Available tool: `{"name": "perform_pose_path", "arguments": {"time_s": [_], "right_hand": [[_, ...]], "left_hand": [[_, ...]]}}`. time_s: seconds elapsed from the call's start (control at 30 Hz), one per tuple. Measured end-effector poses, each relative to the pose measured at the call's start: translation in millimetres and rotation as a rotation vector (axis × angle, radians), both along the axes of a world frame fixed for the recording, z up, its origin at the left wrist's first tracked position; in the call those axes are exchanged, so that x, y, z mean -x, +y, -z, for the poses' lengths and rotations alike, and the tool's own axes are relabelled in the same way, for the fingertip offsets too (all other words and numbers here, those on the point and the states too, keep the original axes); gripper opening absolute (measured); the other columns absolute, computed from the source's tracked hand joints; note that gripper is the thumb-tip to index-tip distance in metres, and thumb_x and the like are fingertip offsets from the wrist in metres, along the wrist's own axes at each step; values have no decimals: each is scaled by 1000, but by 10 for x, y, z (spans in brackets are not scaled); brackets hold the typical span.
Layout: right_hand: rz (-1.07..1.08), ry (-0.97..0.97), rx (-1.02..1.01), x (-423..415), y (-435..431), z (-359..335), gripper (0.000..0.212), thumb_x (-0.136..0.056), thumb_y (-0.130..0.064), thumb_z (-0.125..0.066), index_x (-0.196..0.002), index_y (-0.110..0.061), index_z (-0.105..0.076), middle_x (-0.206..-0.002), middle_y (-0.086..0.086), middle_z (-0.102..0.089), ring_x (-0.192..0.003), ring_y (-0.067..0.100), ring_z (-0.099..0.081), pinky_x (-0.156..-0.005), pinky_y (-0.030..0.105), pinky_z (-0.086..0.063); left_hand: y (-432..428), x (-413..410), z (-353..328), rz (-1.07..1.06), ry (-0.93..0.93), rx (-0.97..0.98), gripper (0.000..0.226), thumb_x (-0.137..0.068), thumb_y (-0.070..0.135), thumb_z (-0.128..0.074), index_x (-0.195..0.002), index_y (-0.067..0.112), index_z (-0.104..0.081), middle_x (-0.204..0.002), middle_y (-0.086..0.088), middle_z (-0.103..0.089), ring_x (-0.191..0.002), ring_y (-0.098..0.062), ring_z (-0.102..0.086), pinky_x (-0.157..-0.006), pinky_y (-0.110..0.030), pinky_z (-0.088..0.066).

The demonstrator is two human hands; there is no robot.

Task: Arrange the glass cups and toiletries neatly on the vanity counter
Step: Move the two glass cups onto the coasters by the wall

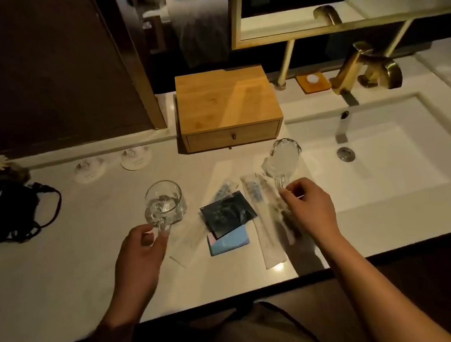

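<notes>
The left hand [141,250] pinches the handle of a glass cup [164,203] that stands upright on the tabletop [64,283]. The right hand [309,209] holds the handle of a second cup [283,158], tilted on its side with its mouth toward the camera; whether it touches the tabletop is hard to tell. Between the hands lie the toiletries: a blue packet [230,242] under a dark sachet [227,213], and just left of the right hand a long wrapped toothbrush [262,222]. Beyond them stands a wooden box [226,102] with a drawer. Farther left of the left hand sit two coasters [135,157], and well left a black cord bundle [5,214]. Right of the right hand is the sink [382,155], with a brass tap [360,69] behind.
</notes>
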State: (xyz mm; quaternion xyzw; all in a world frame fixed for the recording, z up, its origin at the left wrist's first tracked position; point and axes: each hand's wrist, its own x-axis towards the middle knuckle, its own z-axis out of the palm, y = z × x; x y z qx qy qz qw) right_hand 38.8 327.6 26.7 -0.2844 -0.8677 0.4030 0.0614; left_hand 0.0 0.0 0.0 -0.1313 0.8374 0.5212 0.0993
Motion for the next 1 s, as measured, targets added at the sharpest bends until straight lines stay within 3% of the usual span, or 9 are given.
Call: {"name": "perform_pose_path", "arguments": {"time_s": [0.07,0.27,0.43,0.63,0.7,0.77,0.83,0.93,1.0], "right_hand": [[87,17,14,75,87,-17,27,-87,-45,-62,-93,-18,-62,-85,-4,-65,-79,18,-62,-74,40,-54],[72,-22,-83,265,85,50,33,-87,-50,-61,-98,-19,-60,-84,-3,-63,-75,17,-60,-69,34,-53],[50,-49,-236,344,68,65,29,-92,-45,-57,-84,-17,-58,-73,-1,-59,-65,18,-53,-60,28,-35],[92,-32,-306,462,86,-8,26,-97,-25,-45,-76,-10,-47,-62,3,-50,-54,21,-46,-50,31,-26],[207,19,-176,522,148,-49,28,-96,-27,-43,-76,-8,-49,-65,9,-55,-58,29,-51,-54,34,-36],[298,103,129,557,206,-112,27,-93,-28,-44,-79,-8,-55,-70,15,-64,-66,39,-64,-64,46,-54],[329,171,472,551,137,-211,23,-95,-17,-44,-88,-2,-60,-76,22,-68,-71,42,-70,-72,50,-59],[273,185,810,532,-135,-394,20,-98,-6,-41,-105,2,-58,-78,20,-65,-65,29,-65,-65,38,-57],[232,191,1013,568,-369,-472,16,-97,-4,-42,-102,4,-55,-72,17,-60,-56,20,-56,-52,27,-51]], "left_hand": [[65,18,-23,12,-6,19,41,-73,63,-67,-107,41,-61,-108,4,-69,-100,-19,-68,-95,-53,-55],[131,94,-22,59,0,54,35,-76,62,-61,-95,33,-68,-92,2,-72,-87,-20,-69,-84,-48,-58],[134,182,18,80,18,74,22,-86,44,-65,-77,25,-68,-70,-3,-69,-65,-23,-62,-68,-45,-53],[116,279,11,116,8,38,26,-87,36,-66,-69,18,-67,-72,-7,-67,-71,-26,-65,-75,-49,-55],[68,323,17,77,-14,-36,24,-82,40,-67,-70,19,-68,-73,-5,-67,-72,-25,-66,-79,-52,-56],[25,366,17,46,-20,-94,23,-81,37,-68,-66,19,-67,-66,1,-65,-67,-19,-64,-78,-48,-55],[-32,411,-11,27,-18,-137,25,-83,32,-71,-61,21,-65,-58,7,-64,-63,-13,-63,-76,-43,-53],[-118,461,-39,4,4,-160,21,-75,41,-73,-68,21,-70,-62,5,-70,-66,-15,-70,-80,-47,-56],[-201,506,-49,-9,18,-187,26,-67,49,-71,-75,24,-74,-72,1,-76,-76,-21,-75,-88,-54,-58]]}}
